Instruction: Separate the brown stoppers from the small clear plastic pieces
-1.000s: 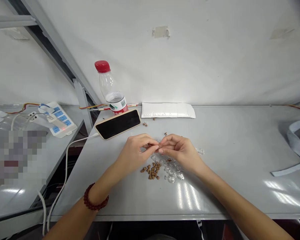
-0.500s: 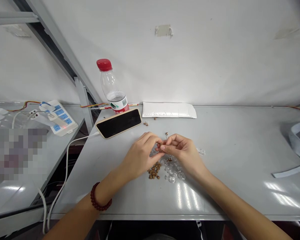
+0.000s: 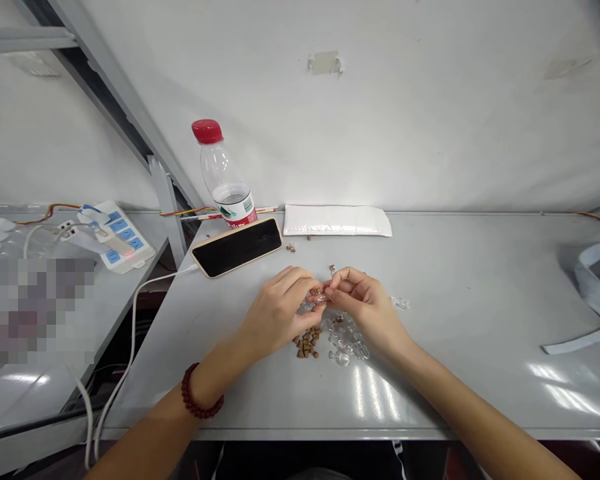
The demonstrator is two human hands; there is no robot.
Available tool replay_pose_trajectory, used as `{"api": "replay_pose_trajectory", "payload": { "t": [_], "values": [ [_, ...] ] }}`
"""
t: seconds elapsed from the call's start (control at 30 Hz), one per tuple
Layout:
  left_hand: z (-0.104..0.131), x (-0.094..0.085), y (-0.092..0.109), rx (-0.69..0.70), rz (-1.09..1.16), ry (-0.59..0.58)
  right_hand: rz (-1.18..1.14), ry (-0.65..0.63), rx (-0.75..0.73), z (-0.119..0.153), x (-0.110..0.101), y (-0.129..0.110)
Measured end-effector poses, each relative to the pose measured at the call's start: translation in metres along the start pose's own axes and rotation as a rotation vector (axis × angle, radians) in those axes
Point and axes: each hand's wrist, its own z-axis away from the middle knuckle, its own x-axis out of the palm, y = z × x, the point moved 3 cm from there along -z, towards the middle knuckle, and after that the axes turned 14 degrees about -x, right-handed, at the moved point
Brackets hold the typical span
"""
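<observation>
My left hand (image 3: 283,305) pinches a tiny clear glass bottle (image 3: 320,297) with a brown cork at its top, between thumb and fingers. The thumb and fingers of my right hand (image 3: 364,301) are closed at the right side of that bottle, and its fingertips partly hide it. Below the hands lies a small heap of brown corks (image 3: 307,344). Beside it, to the right, several clear tiny bottles (image 3: 347,343) lie loose in a pile. A corked tiny bottle (image 3: 333,269) rests just beyond the fingers.
A phone (image 3: 237,247) leans against a red-capped water bottle (image 3: 230,180) at the back left. Near the wall lies a white padded packet (image 3: 336,221). A power strip (image 3: 125,233) sits on the left table, and a grey strap (image 3: 597,287) lies at the right.
My hands have shifted slightly, and the left fingers have parted a little, so the small bottle and its cork now show between the fingertips. The piles look the same.
</observation>
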Motion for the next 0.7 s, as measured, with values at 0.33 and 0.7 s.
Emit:
{"api": "replay_pose_trajectory", "payload": {
  "t": [0.33, 0.7],
  "values": [
    [-0.002, 0.008, -0.020, -0.230, -0.057, -0.318, 0.674, 0.039, -0.286, -0.006, -0.024, -0.010],
    [-0.003, -0.001, -0.023, -0.343, -0.034, -0.524, 1.055, -0.223, -0.602, -0.013, -0.034, -0.021]
  ]
}}
